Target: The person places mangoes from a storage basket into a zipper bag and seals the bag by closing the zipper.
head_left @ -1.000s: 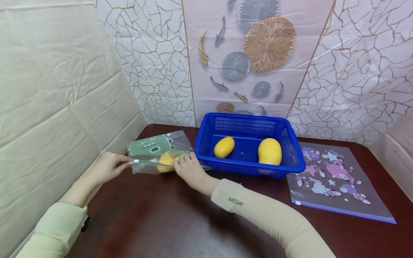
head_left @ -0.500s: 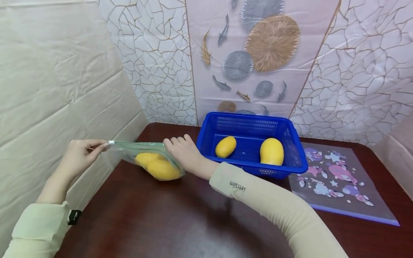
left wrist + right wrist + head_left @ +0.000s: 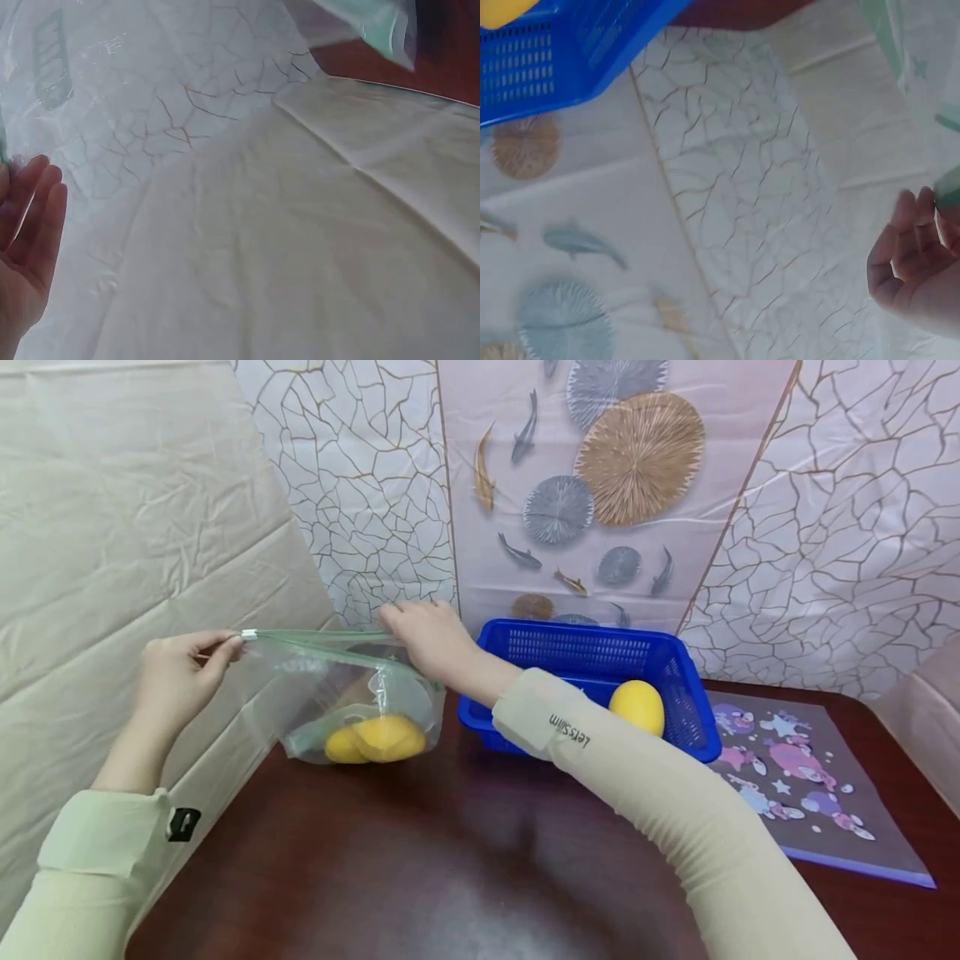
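A clear slider zip bag (image 3: 300, 693) with a green top strip hangs between my hands in the head view. Two yellow mangoes (image 3: 386, 737) lie at its bottom, one partly behind the other. My left hand (image 3: 180, 675) pinches the bag's upper left corner, at the white slider (image 3: 249, 633). Near the other end of the strip, my right hand (image 3: 435, 639) grips the top edge, with its fingertips partly hidden. Between the strip's two sides a gap shows. In the right wrist view the curled fingers (image 3: 904, 247) hold the green edge.
A blue basket (image 3: 701, 718) stands to the right of the bag, with a yellow mango (image 3: 637, 706) in it. My right forearm covers part of the basket. Farther right, a patterned bag with a purple strip (image 3: 855, 864) lies flat on the dark red table (image 3: 420, 860).
Both hands have raised the bag from the table, and it now hangs upright with the mangoes at its bottom. The left hand moved left and up. The right forearm now hides the basket's left mango.
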`<action>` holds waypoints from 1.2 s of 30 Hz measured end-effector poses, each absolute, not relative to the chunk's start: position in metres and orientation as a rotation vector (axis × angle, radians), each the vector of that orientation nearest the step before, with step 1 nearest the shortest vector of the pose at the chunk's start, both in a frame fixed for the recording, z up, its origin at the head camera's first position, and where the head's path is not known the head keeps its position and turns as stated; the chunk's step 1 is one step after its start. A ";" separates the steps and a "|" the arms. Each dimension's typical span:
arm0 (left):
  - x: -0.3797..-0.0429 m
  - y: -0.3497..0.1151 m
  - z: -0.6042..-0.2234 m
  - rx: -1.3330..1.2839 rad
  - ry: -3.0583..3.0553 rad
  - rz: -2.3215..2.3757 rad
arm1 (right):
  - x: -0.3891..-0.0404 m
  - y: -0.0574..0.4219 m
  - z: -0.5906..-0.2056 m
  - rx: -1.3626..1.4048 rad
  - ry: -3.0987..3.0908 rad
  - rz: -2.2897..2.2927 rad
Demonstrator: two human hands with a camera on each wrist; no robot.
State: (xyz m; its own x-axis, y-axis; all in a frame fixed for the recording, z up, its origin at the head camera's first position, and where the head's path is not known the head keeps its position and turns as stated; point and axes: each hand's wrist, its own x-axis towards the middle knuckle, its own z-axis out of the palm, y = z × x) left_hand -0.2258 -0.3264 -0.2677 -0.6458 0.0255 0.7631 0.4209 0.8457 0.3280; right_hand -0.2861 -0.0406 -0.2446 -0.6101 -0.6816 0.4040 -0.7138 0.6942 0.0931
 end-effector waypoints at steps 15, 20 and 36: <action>-0.216 -0.279 -0.273 -0.762 -2.152 -0.333 | -0.263 -0.043 -0.255 1.207 -2.570 0.236; -0.211 -0.262 -0.282 -1.000 -2.106 -0.313 | -0.241 -0.052 -0.265 1.328 -2.425 0.227; -0.209 -0.268 -0.295 -1.095 -2.126 -0.443 | -0.234 -0.064 -0.280 1.438 -2.277 0.342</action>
State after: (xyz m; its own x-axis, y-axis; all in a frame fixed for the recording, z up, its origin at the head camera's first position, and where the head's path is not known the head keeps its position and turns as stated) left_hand -0.2090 -0.2676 -0.2949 -0.4024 0.5734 0.7137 0.8108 0.5852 -0.0130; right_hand -0.2339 -0.0642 -0.2796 -0.3743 -0.7966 0.4748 -0.9008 0.4339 0.0178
